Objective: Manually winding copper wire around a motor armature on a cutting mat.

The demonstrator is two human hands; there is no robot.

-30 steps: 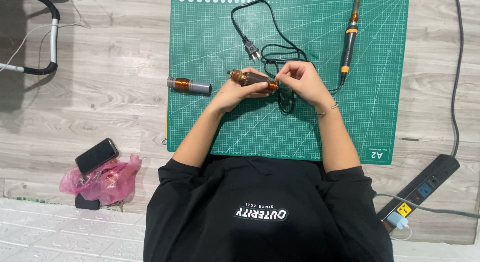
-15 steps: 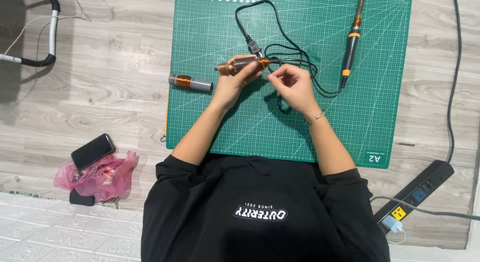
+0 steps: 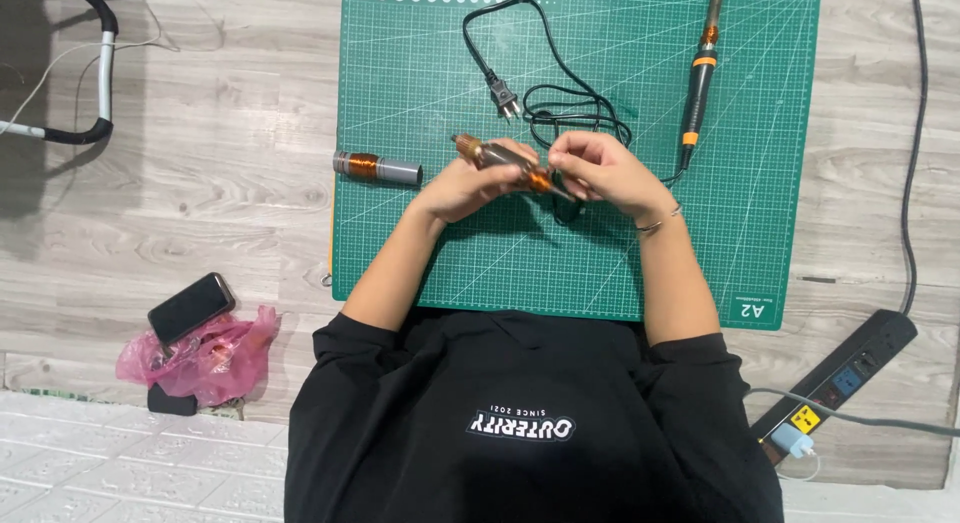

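Since half a second earlier, the right hand (image 3: 598, 173) had been brought back in against the small copper-wound motor part (image 3: 505, 161), where before it had been drawn a little apart to the right with a gap between the hands. The part itself had been tilted differently: earlier its left end sat lower and nearly level, whereas now that end was raised toward the upper left. By this the work appeared to have returned from a brief release to a two-handed hold, with fine work at the right-hand end judged to be in hand.

The part was held just above the green cutting mat (image 3: 420, 243), near its middle and close to the coiled black power cord (image 3: 560, 108). Its long axis was laid on a slant, the brass-coloured tip pointed up and to the left, the orange-wound end pointed down and to the right.

The left hand (image 3: 468, 183) was curled around the body of the part from below, fingers closed on it. The right hand's fingers were pinched together at the orange end; whether the part itself or something fine at its tip was gripped could not be told.

A second grey cylinder with a copper band (image 3: 377, 167) was left lying on the mat's left edge, and a slim rotary tool (image 3: 700, 78) at the upper right.
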